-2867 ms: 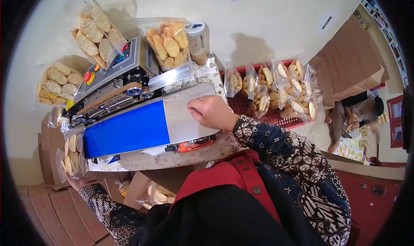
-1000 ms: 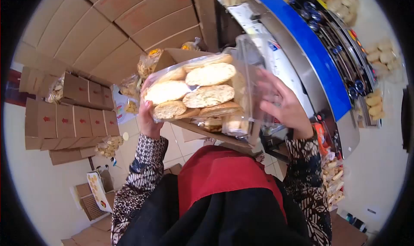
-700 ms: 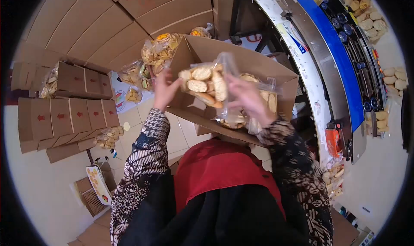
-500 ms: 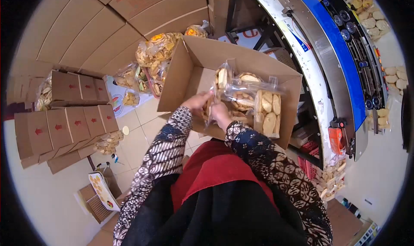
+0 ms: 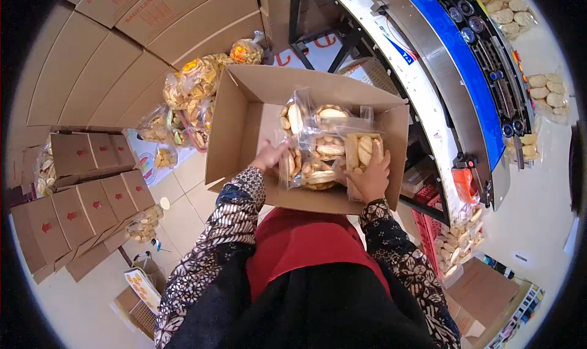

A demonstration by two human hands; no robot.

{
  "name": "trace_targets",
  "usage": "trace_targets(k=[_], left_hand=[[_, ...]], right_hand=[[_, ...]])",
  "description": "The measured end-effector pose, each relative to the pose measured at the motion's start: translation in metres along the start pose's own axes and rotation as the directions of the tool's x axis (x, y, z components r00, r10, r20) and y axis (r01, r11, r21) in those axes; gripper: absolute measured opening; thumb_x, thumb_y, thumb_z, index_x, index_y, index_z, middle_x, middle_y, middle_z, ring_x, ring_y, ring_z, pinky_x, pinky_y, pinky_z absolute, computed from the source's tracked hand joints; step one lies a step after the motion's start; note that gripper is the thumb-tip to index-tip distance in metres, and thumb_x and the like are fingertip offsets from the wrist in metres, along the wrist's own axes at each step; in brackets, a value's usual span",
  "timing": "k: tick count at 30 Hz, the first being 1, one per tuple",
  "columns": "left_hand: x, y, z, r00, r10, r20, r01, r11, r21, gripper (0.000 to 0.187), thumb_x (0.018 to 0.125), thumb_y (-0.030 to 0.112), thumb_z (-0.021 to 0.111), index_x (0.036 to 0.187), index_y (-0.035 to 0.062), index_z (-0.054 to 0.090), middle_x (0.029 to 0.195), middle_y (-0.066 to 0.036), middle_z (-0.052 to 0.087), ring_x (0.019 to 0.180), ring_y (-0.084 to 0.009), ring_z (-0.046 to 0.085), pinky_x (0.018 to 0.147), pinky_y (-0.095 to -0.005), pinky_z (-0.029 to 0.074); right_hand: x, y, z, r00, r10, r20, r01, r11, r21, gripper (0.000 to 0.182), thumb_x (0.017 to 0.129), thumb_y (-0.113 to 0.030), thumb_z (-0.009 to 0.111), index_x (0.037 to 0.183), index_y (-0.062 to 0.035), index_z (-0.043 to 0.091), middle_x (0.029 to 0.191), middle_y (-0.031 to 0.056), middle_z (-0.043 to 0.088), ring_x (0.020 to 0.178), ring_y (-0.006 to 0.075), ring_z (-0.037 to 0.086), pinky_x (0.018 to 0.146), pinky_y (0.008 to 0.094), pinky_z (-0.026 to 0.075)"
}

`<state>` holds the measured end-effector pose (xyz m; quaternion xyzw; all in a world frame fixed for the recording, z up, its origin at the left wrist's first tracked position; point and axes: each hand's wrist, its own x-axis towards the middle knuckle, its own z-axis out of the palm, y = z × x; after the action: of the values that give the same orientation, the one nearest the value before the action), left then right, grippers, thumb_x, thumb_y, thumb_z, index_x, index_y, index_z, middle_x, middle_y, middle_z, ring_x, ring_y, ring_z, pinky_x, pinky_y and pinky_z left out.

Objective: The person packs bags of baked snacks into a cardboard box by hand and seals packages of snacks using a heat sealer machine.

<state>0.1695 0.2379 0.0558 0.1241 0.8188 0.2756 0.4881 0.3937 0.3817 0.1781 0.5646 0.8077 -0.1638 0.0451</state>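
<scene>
An open cardboard box stands in front of me, holding several clear plastic bags of pale oblong bread pieces. My left hand is inside the box at the left side of the bags, thumb and fingers apart. Its fingertips touch the edge of the leftmost bread bag. My right hand lies with spread fingers on the near part of the right-hand bread bag. Another bread bag leans at the back left of the group. The bags' undersides are hidden.
Stacked cartons line the back left, with filled bags before them. Smaller boxes stand at left. To the right runs a blue-edged machine on a dark frame, close to the box. A red crate sits below it.
Both hands were together on the left bag; now they are apart. My right hand has moved right onto the right-hand bag. The left bag now lies against the others.
</scene>
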Motion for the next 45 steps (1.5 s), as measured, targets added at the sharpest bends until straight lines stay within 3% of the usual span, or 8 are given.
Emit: trace_targets(k=[4,12,15,21,25,37,40,45], left_hand=[[-0.019,0.056,-0.028,0.786,0.480,-0.390,-0.431,0.877,0.210,0.076,0.080,0.053,0.049,0.122,-0.0046,0.023,0.112,-0.028,0.048,0.106,-0.0303,0.048,0.088,-0.0325,0.038],[-0.086,0.188,-0.077,0.740,0.453,0.498,-0.397,0.891,-0.221,0.053,0.087,0.049,0.038,0.104,0.0019,0.055,0.097,-0.005,0.055,0.090,-0.0133,0.049,0.081,-0.0266,0.039],[-0.119,0.198,-0.097,0.374,0.624,0.686,-0.514,0.755,-0.407,0.025,0.086,0.030,0.052,0.081,0.0060,0.057,0.085,0.001,0.060,0.069,-0.0065,0.049,0.064,-0.0221,0.041],[-0.245,0.192,-0.160,0.654,0.634,0.412,-0.744,0.639,0.198,0.017,0.083,0.011,0.052,0.069,0.0004,0.050,0.083,-0.011,0.064,0.063,-0.0130,0.051,0.059,-0.0255,0.042],[-0.218,0.156,-0.158,0.612,0.695,0.377,-0.791,0.519,0.325,0.019,0.083,0.016,0.053,0.073,-0.0005,0.054,0.057,-0.011,0.052,0.050,-0.0173,0.049,0.049,-0.0311,0.037],[0.062,-0.004,-0.075,0.820,-0.010,0.573,-0.186,0.941,0.282,0.011,0.064,0.009,0.058,0.056,0.0019,0.060,0.058,-0.009,0.058,0.049,-0.0153,0.054,0.044,-0.0278,0.041],[0.073,-0.002,-0.065,0.867,-0.120,0.483,-0.044,0.948,0.314,0.025,0.068,0.023,0.066,0.075,-0.0011,0.061,0.063,-0.007,0.059,0.053,-0.0168,0.054,0.050,-0.0278,0.045],[0.079,0.009,-0.049,0.894,-0.002,0.449,-0.363,0.587,0.724,0.037,0.058,0.030,0.071,0.081,0.0042,0.061,0.075,-0.008,0.062,0.069,-0.0204,0.060,0.062,-0.0309,0.047]], right_hand=[[0.006,0.020,-0.008,0.997,-0.073,-0.022,0.076,0.986,0.149,0.096,0.053,-0.039,0.075,0.131,-0.0166,0.024,0.124,0.0198,0.035,0.107,0.0416,0.038,0.086,0.0470,0.036],[-0.049,0.018,-0.043,0.592,-0.593,-0.546,0.743,0.664,0.085,0.078,0.055,-0.028,0.077,0.119,-0.0181,0.034,0.121,0.0193,0.038,0.107,0.0386,0.040,0.086,0.0469,0.035],[-0.055,0.006,-0.039,0.488,-0.625,-0.609,0.821,0.566,0.078,0.072,0.055,-0.027,0.078,0.113,-0.0230,0.035,0.122,0.0181,0.036,0.109,0.0396,0.040,0.090,0.0498,0.033],[-0.052,-0.010,-0.047,0.558,-0.632,-0.538,0.822,0.511,0.252,0.065,0.062,-0.019,0.075,0.113,-0.0176,0.035,0.125,0.0188,0.030,0.114,0.0407,0.033,0.091,0.0476,0.034],[-0.055,0.029,-0.037,0.677,-0.594,-0.435,0.733,0.599,0.323,0.055,0.069,-0.007,0.066,0.118,-0.0110,0.039,0.115,0.0194,0.039,0.101,0.0360,0.045,0.083,0.0400,0.042],[-0.090,0.118,-0.028,0.864,-0.299,-0.405,0.437,0.844,0.311,0.030,0.071,0.001,0.056,0.101,-0.0050,0.054,0.086,0.0126,0.054,0.072,0.0272,0.055,0.063,0.0324,0.046],[-0.102,0.154,-0.001,0.874,-0.091,-0.477,0.294,0.881,0.370,0.025,0.071,0.002,0.055,0.096,-0.0035,0.056,0.085,0.0127,0.054,0.073,0.0270,0.055,0.062,0.0317,0.045],[-0.127,0.255,0.033,0.764,0.388,-0.516,-0.018,0.812,0.584,0.016,0.073,0.003,0.056,0.089,-0.0010,0.059,0.081,0.0140,0.055,0.071,0.0254,0.057,0.060,0.0301,0.047]])
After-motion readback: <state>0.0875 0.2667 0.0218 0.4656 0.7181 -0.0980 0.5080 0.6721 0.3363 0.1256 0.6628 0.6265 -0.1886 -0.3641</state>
